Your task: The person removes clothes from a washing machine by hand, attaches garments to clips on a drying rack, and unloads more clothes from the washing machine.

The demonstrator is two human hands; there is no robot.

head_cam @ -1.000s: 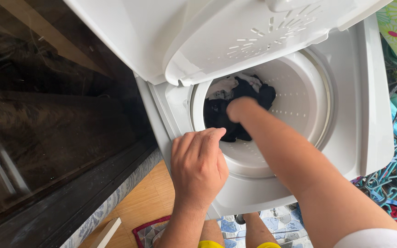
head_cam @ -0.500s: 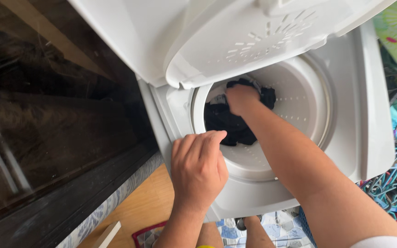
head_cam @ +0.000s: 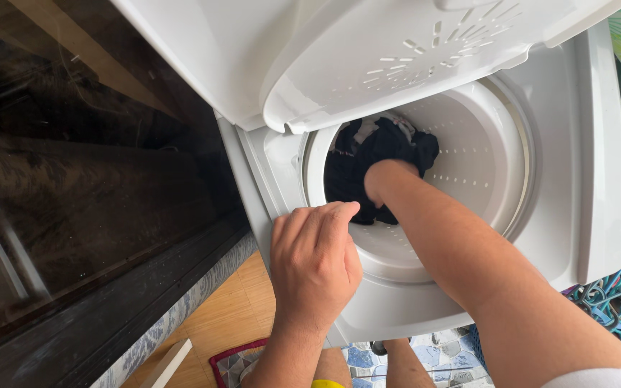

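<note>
White washing machine [head_cam: 598, 179], lid raised: right hand [head_cam: 386, 179] buried in dark clothes [head_cam: 353, 172], grip unclear; left hand [head_cam: 314, 262] rested flat on near rim, holding nothing.

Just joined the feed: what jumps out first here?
The open white washing machine fills the frame, its lid raised at the top. The right hand is down inside the drum, buried in dark clothes at its left side. The left hand rests on the drum's front rim.
</note>
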